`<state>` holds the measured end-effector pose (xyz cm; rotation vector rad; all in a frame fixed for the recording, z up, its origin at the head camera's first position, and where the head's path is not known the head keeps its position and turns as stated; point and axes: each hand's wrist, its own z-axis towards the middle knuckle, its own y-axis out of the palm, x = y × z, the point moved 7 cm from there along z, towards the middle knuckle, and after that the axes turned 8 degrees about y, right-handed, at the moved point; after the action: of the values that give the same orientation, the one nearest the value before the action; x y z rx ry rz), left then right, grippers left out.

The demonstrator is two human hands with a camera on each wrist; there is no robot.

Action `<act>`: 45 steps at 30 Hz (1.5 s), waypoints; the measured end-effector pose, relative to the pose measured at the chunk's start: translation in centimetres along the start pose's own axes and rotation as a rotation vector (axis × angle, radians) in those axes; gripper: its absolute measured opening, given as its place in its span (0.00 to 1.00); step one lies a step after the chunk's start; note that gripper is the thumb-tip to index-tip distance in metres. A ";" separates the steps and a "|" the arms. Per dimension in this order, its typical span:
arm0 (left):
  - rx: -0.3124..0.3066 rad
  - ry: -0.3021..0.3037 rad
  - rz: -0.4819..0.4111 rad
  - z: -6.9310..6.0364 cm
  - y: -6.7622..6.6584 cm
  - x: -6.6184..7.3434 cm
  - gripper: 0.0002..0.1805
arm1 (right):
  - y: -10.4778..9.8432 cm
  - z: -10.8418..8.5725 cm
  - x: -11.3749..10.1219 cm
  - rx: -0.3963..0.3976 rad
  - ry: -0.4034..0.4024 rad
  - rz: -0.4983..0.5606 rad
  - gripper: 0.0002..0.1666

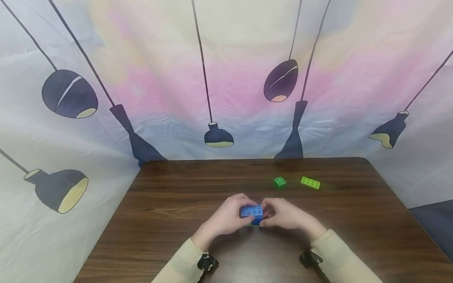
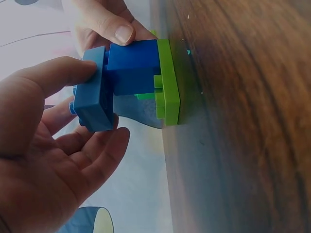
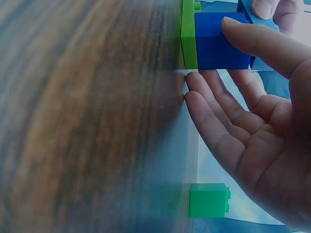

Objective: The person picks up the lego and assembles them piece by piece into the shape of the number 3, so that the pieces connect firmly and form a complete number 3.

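Observation:
A light blue toy building brick [image 1: 252, 211] with studs on top is pinched between the thumb and fingers of my left hand [image 1: 228, 215]. It sits slightly tilted on a dark blue brick [image 2: 134, 68], and a narrow gap with studs shows between them in the left wrist view. Under the dark blue brick is a lime green studded plate [image 2: 170, 92], flat on the table, part of its studs uncovered. My right hand [image 1: 286, 214] holds the dark blue brick from the right, its thumb against the side; the lower fingers extend loosely beneath in the right wrist view.
Farther back on the brown wooden table [image 1: 170, 196] lie a small green brick [image 1: 280, 181] and a lime green brick [image 1: 310, 182] with two rows of studs. A cloth backdrop [image 1: 240, 78] printed with lamps hangs behind the table's far edge.

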<state>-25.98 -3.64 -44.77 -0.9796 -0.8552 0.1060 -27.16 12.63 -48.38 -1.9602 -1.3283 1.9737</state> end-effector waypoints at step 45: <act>-0.036 0.016 0.115 -0.1 0.5 0.7 0.18 | 0.0 0.2 0.2 0.004 0.007 -0.040 0.17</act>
<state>-25.35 -3.11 -44.79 -1.0620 -0.7879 0.1817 -27.33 12.66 -48.60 -1.9210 -1.3500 1.9483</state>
